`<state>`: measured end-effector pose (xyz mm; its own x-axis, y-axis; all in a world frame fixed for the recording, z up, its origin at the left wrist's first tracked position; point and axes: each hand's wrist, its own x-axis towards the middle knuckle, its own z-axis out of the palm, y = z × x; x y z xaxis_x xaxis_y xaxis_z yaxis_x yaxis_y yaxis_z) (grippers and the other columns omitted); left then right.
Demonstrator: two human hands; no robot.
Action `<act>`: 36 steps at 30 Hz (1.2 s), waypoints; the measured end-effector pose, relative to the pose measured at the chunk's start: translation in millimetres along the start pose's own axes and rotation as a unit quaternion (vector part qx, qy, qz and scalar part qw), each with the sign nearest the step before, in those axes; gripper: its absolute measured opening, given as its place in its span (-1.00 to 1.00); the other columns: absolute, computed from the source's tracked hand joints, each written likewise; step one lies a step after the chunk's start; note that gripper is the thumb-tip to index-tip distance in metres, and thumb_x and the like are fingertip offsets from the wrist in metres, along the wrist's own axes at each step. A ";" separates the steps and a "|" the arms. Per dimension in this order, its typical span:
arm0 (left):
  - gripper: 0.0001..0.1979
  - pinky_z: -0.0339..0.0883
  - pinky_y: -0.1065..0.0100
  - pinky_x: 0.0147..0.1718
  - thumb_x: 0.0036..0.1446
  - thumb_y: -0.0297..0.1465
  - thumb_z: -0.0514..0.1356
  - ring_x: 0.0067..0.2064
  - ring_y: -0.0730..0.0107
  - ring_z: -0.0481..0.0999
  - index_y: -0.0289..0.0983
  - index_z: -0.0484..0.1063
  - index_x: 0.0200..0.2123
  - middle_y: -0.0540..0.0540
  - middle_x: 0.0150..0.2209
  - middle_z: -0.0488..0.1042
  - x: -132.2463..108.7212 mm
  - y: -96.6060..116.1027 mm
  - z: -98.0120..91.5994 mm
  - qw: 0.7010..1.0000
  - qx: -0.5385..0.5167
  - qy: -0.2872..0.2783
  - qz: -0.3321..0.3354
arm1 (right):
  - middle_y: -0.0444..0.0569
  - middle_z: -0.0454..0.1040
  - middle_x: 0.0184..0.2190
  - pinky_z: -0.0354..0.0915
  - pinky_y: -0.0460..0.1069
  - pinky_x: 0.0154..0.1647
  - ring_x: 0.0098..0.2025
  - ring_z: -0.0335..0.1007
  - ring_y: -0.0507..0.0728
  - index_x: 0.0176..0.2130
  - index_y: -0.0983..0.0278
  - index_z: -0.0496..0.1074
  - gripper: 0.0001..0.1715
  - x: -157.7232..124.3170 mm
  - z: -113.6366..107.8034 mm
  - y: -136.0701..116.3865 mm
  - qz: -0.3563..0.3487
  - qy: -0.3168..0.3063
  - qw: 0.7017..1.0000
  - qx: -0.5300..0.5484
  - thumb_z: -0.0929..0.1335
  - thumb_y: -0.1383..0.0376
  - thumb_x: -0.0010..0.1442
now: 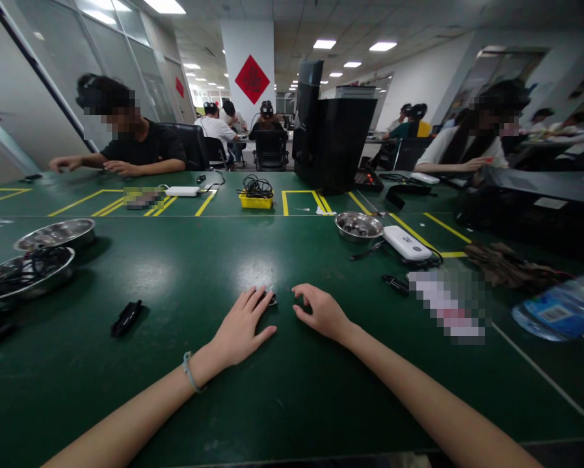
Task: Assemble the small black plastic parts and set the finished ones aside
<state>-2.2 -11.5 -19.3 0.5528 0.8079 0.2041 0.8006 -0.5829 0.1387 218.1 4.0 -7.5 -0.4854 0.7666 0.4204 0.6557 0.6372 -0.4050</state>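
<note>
My left hand (240, 325) lies palm down on the green table (282, 403), its fingers spread over a small dark object (271, 298) that shows only in part beside the fingertips. A pale band circles the left wrist. To the right, my right hand (321, 311) is held just above or on the tabletop, its thumb and fingers curved with a gap between them and nothing in them. The two hands are apart. A black clip-like piece (127, 318) lies on the table further left.
Two metal bowls (67, 265) stand at the left, one holding black cables. Another bowl (358, 226), a white power bank (407, 243) and a water bottle (560, 309) are at the right. A yellow basket (256, 200) holds cables. People sit across the table.
</note>
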 end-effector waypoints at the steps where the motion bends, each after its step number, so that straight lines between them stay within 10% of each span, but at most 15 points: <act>1: -0.37 -0.04 0.01 0.12 0.12 -0.09 -0.03 0.22 0.07 -0.07 -0.23 -0.07 0.19 -0.21 0.22 -0.04 6.6 4.6 1.9 1.000 -0.010 0.001 0.011 | -0.03 0.37 -0.33 0.27 -0.06 -0.34 -0.42 0.27 0.02 -0.18 0.33 0.27 -0.73 1.0 1.6 -0.6 0.004 -0.005 1.000 0.010 0.30 0.35 0.05; 15: -0.52 0.12 0.16 0.06 0.03 -0.55 0.03 0.06 0.28 0.25 -0.26 0.16 0.07 -0.14 0.03 0.27 31.8 7.3 11.0 0.971 -0.226 0.068 -0.027 | -0.04 0.42 -0.31 0.33 -0.08 -0.35 -0.37 0.35 0.01 -0.48 0.31 0.34 -0.92 3.4 2.4 12.1 0.066 0.007 0.982 0.179 0.34 0.34 0.02; 24: -0.57 0.33 0.29 -0.26 0.01 -0.37 0.14 -0.37 0.42 0.41 -0.31 0.27 0.00 -0.08 -0.31 0.44 37.2 0.7 6.7 0.872 -0.474 0.055 -0.114 | -0.05 0.43 -0.35 0.35 -0.07 -0.29 -0.34 0.37 0.01 -0.42 0.31 0.38 -0.96 3.1 3.1 12.6 0.092 -0.001 0.969 0.230 0.33 0.36 0.01; 36: -0.55 0.29 0.31 -0.20 0.12 -0.40 0.07 -0.22 0.41 0.39 -0.14 0.12 0.11 -0.09 -0.04 0.35 38.0 9.7 6.5 0.905 -0.415 0.084 -0.039 | -0.05 0.44 -0.32 0.29 -0.10 -0.30 -0.31 0.34 0.01 -0.38 0.31 0.40 -0.89 2.4 3.3 8.0 0.080 -0.008 0.979 0.186 0.31 0.43 -0.01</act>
<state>28.1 14.2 -16.5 0.4032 0.8655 0.2972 0.3482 -0.4454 0.8248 220.2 11.2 -12.5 -0.4040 0.8582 0.3166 0.4693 0.4916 -0.7335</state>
